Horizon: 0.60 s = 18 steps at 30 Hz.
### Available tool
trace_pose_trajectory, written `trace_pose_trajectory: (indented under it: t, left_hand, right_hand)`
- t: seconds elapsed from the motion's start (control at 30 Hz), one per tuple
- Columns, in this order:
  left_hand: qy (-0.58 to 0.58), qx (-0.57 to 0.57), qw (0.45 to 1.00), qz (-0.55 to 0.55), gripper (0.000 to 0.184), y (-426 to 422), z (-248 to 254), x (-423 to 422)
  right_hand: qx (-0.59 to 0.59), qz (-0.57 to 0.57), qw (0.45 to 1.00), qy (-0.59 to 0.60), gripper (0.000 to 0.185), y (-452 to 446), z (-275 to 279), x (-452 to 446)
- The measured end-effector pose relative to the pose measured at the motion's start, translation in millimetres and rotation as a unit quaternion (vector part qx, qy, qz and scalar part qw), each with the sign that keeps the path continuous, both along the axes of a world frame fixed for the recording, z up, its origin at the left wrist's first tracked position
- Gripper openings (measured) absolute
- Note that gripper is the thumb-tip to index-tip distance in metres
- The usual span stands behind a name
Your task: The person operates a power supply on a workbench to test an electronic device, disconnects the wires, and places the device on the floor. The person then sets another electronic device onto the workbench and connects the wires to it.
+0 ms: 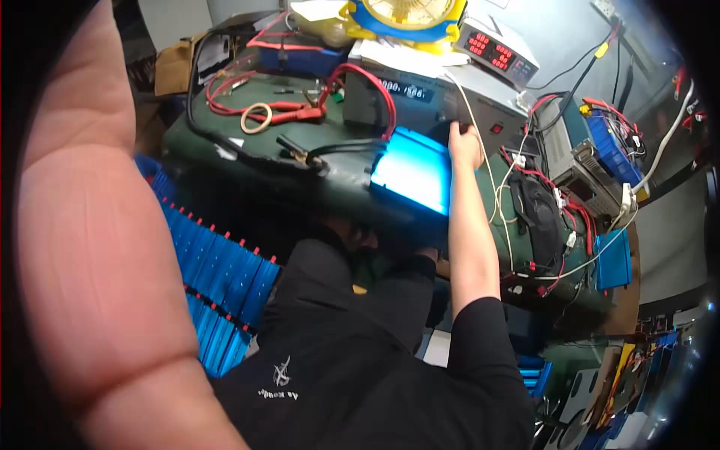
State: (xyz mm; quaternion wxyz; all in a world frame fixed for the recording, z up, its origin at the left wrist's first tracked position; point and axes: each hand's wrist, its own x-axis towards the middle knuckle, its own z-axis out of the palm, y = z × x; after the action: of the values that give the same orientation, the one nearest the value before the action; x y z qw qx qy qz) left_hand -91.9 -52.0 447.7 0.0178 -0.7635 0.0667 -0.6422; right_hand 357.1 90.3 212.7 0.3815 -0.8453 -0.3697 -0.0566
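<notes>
My left hand (101, 255) is raised very close to the camera and fills the left side; its fingertips lie outside the view. My right hand (466, 146) reaches to the front panel of a grey power supply (360, 101) with a lit digital display. Its fingers are curled at the panel, and what they grip is hidden. Just left of my right forearm, a shiny blue metal box (412, 172) sits at the front edge of the green-covered bench (240, 165). Thick black cables (349, 146) run to the box's left side.
Red clamp leads (296, 114) and a tan ring (256, 118) lie on the bench. A yellow-blue fan (405, 15) and a red-digit meter (496, 52) stand behind. Rows of blue boxes (225, 270) fill the lower left. Loose wires and a black pouch-like item (541, 214) lie right.
</notes>
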Motion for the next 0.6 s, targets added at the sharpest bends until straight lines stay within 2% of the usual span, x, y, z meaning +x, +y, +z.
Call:
trace_pose_trajectory:
  t: [0.07,0.13,0.33,0.37,0.4,0.43,0.47,0.5,0.53,0.6]
  left_hand:
    - [-0.013,-0.017,1.000,-0.016,0.066,-7.7,-5.1,7.9]
    - [-0.043,-0.011,0.999,-0.022,0.066,-6.3,-7.7,15.0]
    - [-0.065,0.054,0.996,-0.017,0.068,3.3,22.4,8.6]
    - [-0.069,0.063,0.995,-0.027,0.068,3.5,32.3,18.4]
    - [-0.073,0.075,0.994,-0.036,0.068,6.8,20.7,22.2]
    - [-0.075,0.088,0.992,-0.042,0.069,4.0,35.6,21.1]
    - [-0.023,0.104,0.994,-0.023,0.054,11.6,-1.7,25.5]
    - [-0.029,0.018,0.999,-0.043,0.026,12.0,-46.2,27.3]
    - [0.086,0.008,0.996,-0.012,0.025,5.0,-75.0,29.8]
    - [0.194,-0.098,0.976,-0.021,0.024,1.7,-163.4,52.0]
  right_hand:
    - [-0.073,-0.017,0.996,-0.039,0.059,-16.5,19.0,-14.1]
    - [-0.026,-0.033,0.998,-0.052,0.060,-12.9,12.7,-11.3]
    - [-0.035,-0.006,0.999,0.009,0.052,-5.5,9.0,-6.8]
    - [-0.041,-0.015,0.999,-0.013,0.052,-7.8,6.2,-6.7]
    - [-0.045,-0.022,0.998,-0.035,0.053,-8.8,7.0,-6.8]
    - [-0.050,-0.026,0.998,-0.026,0.056,-9.1,9.0,-8.0]
    - [-0.042,-0.029,0.999,-0.018,0.056,-10.8,10.7,-9.6]
    - [-0.056,-0.017,0.998,0.001,0.060,-15.8,19.0,-13.4]
    - [-0.069,-0.004,0.997,0.019,0.064,-19.2,25.4,-15.6]
    - [-0.065,0.006,0.997,0.031,0.064,-21.0,27.1,-16.0]
